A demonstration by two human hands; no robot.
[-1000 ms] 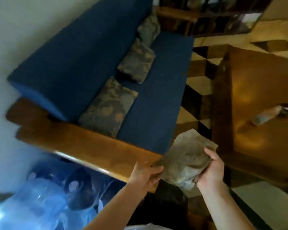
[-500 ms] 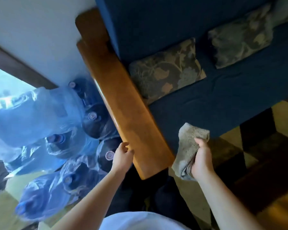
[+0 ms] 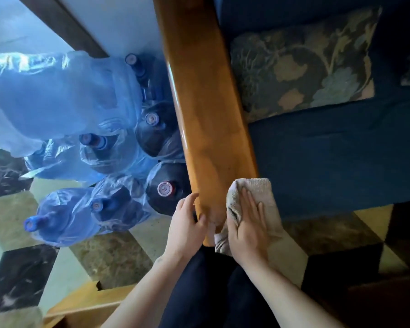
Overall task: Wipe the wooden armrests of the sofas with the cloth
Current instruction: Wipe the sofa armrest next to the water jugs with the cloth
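The long wooden armrest [image 3: 204, 102] of the blue sofa [image 3: 329, 157] runs from the top of the view down to my hands. A beige cloth [image 3: 258, 189] lies over the armrest's near end, on its right side. My right hand [image 3: 245, 223] presses flat on the cloth, fingers stretched out. My left hand [image 3: 186, 223] grips the armrest's near left edge, fingers curled around the wood. The tip of the armrest is partly hidden under the cloth and both hands.
Several large blue water bottles in plastic bags [image 3: 85, 147] crowd the floor just left of the armrest. A patterned cushion [image 3: 303, 62] lies on the sofa seat. Checkered tile floor [image 3: 109, 254] spreads below; a wooden edge [image 3: 85, 304] sits at bottom left.
The view has swung over the armrest. My right hand carried the cloth from beside the armrest onto its near end and flattened on it. My left hand closed on the left edge.
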